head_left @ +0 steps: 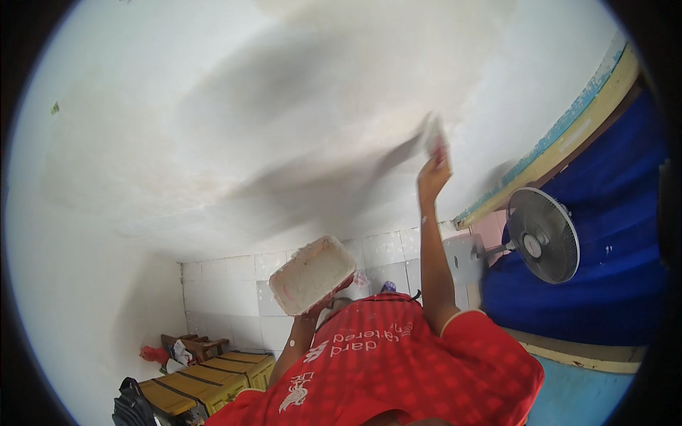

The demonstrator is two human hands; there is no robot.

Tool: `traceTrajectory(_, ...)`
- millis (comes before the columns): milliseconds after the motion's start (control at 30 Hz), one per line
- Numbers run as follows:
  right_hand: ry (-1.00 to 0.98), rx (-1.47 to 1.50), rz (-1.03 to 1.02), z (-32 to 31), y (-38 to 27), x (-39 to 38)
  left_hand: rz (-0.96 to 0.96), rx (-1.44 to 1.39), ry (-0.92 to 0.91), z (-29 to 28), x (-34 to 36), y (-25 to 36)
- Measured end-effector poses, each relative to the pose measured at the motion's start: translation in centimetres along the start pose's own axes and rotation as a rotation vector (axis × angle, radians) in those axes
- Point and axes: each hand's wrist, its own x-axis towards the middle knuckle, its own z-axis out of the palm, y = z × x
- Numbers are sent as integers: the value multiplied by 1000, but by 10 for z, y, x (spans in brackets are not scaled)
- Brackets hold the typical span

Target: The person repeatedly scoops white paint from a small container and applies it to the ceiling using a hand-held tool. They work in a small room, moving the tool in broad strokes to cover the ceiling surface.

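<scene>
My left hand [328, 298] holds a white rectangular tub [312, 274] from below, low in front of my body. Pale, pasty material coats the inside of the tub. My right arm is stretched up and forward. The right hand [435, 173] is closed around what looks like a putty knife [432, 132] with a pale flat blade and a reddish grip, smeared by motion. The blade is at or close to the white wall [298, 128]; whether it touches I cannot tell. Damp-looking greyish and beige patches and my shadow show on the wall.
A standing fan [543, 236] is at the right before a blue curtain [604, 213] and a yellow-and-blue frame [561, 145]. Lower left are a yellowish wooden cabinet [206, 380] with items on it and a black bag [132, 403]. The floor [227, 280] has pale tiles.
</scene>
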Motion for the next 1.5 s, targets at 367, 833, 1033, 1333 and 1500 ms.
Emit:
traceTrajectory(367, -726, -168, -186, 67, 34, -93, -65, 100, -73, 2, 19, -4)
traceTrajectory(833, -819, 265, 188, -111, -145, -52, -162, -105, -65, 49, 26, -2)
traceTrajectory(1033, -1497, -175, -346, -121, -188, -62, -202, -156, -83, 71, 39, -18)
traceTrajectory(1333, -1654, -276, -549, -125, -163, -60, -227, -197, -83, 92, 54, -42)
traceTrajectory(1500, -1656, -262, -507, -126, -155, -51, -234, -199, -82, 99, 63, -55)
